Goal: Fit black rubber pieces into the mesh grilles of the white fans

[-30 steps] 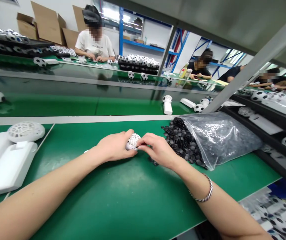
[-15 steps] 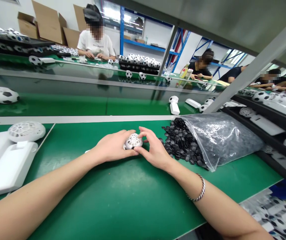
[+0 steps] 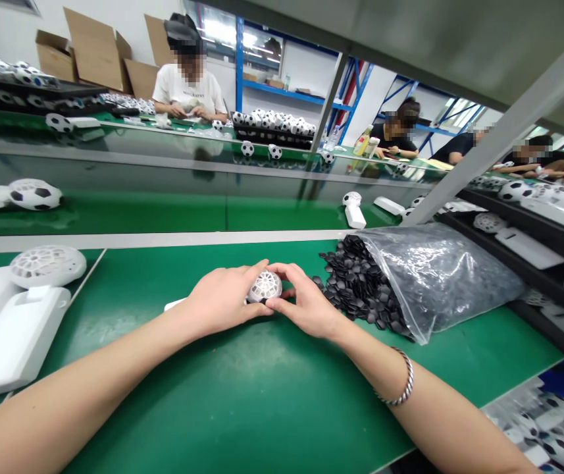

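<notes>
Between my hands on the green table is a white handheld fan (image 3: 266,286) with a round, soccer-ball-like latticed head. My left hand (image 3: 225,296) lies over it, thumb along the near side and fingers on the far side, closed on it; a bit of its white handle sticks out left of the palm. My right hand (image 3: 306,303) curves round the head's right side, thumb at the near edge and fingers at the far edge. A black piece shows at the head's lower rim. Black flat pieces (image 3: 360,289) spill from a clear plastic bag (image 3: 449,276) to the right.
More white fans (image 3: 20,329) lie at the left. Behind a pale ledge (image 3: 163,240), a green belt (image 3: 173,207) carries a soccer-patterned fan (image 3: 36,194) and others. At right, dark trays (image 3: 533,230) hold fans under a slanted grey post (image 3: 503,125). Co-workers (image 3: 190,92) sit beyond.
My right fingers have come down from a raised position onto the fan's head. The fans on the green belt have shifted to the right.
</notes>
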Available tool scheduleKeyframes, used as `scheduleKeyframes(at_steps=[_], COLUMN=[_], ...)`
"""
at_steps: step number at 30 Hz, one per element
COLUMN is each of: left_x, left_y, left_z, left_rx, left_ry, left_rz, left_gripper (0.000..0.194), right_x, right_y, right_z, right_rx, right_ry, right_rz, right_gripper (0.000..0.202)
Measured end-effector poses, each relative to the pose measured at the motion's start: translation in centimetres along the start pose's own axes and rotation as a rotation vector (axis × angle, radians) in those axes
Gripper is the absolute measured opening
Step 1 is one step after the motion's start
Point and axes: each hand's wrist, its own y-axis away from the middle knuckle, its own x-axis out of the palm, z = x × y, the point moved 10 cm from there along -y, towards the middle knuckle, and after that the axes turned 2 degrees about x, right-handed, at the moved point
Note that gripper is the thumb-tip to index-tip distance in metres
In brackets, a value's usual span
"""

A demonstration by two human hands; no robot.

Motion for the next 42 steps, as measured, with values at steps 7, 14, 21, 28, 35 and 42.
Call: scheduleKeyframes(at_steps=[7, 14, 21, 28, 35, 42], left_x=[-0.1, -0.8, -0.4, -1.3, -1.3, -0.5], left_y=[-0.2, 0.0, -0.5, -0.9, -0.5, -0.4], left_z=[0.3, -0.5, 3.0, 1.5, 0.5, 0.0], left_rx=[0.02, -0.002, -0.098, 0.068, 0.098, 0.154], left_ry=[0.101, 0.049, 0.018, -0.097, -0.05, 0.068], left_rz=[0.022, -0.007, 0.04, -0.096, -0.231, -0.136], left_gripper=[0.072, 0.057, 0.065, 0.056, 0.056, 0.071], right_x=[-0.2, -0.3, -6.4, -4.7, -4.0, -3.5], right_y=[-0.1, -0.4, -0.4, 0.3, 0.3, -0.2], right_z=[-0.2, -0.3, -2.1, -4.1, -5.4, -1.9], right_rx=[0.04, 0.014, 0.142, 0.284, 0.254, 0.092], right_ry=[0.041, 0.086, 0.44, 0.612, 0.529, 0.392], right_rz=[-0.009, -0.009, -0.087, 0.123, 0.138, 0.107], right_gripper=[0.042, 0.045, 0.017, 0.009, 0.01, 0.015])
